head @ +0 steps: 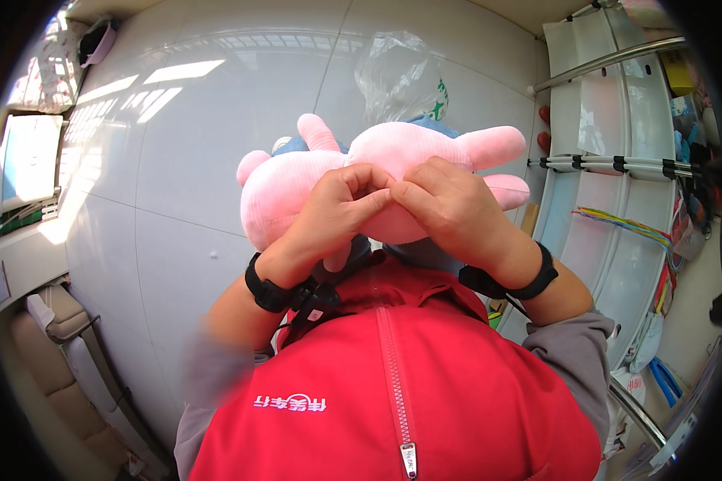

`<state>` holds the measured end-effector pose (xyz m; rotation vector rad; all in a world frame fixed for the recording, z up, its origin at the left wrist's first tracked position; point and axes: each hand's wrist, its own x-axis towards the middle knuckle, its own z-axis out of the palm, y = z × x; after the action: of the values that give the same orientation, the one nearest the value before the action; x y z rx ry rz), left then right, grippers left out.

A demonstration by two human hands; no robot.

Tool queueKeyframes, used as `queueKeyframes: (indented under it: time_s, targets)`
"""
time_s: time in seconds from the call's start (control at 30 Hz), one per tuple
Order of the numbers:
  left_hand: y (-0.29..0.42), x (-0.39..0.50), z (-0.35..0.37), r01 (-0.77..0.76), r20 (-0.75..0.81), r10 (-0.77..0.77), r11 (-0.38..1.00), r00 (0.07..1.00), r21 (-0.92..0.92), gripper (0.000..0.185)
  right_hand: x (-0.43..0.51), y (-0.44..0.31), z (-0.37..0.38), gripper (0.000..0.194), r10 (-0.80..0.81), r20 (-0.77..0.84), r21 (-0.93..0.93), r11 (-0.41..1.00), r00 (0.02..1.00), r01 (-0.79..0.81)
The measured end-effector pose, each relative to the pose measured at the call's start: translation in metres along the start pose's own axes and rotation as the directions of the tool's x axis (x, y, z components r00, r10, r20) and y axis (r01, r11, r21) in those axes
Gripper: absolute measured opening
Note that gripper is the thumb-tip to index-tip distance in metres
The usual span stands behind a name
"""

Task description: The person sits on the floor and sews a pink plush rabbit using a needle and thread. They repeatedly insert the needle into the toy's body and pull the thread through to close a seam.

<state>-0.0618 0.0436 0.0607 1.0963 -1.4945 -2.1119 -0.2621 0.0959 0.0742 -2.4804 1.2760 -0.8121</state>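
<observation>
A pink plush toy [289, 180] with stubby limbs lies sideways across my lap, its rounded head to the left and two legs to the right. Over its middle, my left hand [352, 201] has thumb and index finger brought together at the tips, touching the plush. Against those fingertips rests my right hand [442, 198], its thumb and index finger also pinched, the other fingers curled. Both hands appear to pinch at the toy's surface; whether a thread or small item lies between the fingertips cannot be told. Black bands circle both wrists.
A clear plastic bag [397, 75] with green print lies on the tiled floor beyond the toy. Metal-tubed shelving [607, 162] stands at the right, with a bundle of colourful cords [626, 222]. At the lower left is a beige padded seat [54, 361].
</observation>
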Motion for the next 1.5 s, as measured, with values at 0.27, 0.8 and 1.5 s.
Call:
queueKeyframes:
  time_s: [0.27, 0.8, 1.5]
  targets:
    - [-0.02, -0.004, 0.016, -0.349, -0.188, 0.484, 0.804, 0.855, 0.482, 0.011, -0.046, 0.004, -0.091, 0.019, 0.492, -0.114, 0.934, 0.35, 0.863, -0.076]
    - [-0.02, 0.008, 0.028, -0.541, 0.091, 0.659, 0.522, 0.746, 0.66, 0.013, -0.084, 0.014, -0.09, 0.012, 0.486, -0.238, 0.848, 0.525, 0.841, -0.063]
    - [-0.016, 0.008, 0.03, -0.522, 0.062, 0.634, 0.574, 0.771, 0.631, 0.011, -0.083, 0.056, -0.073, 0.015, 0.564, -0.435, 0.848, 0.519, 0.702, 0.109]
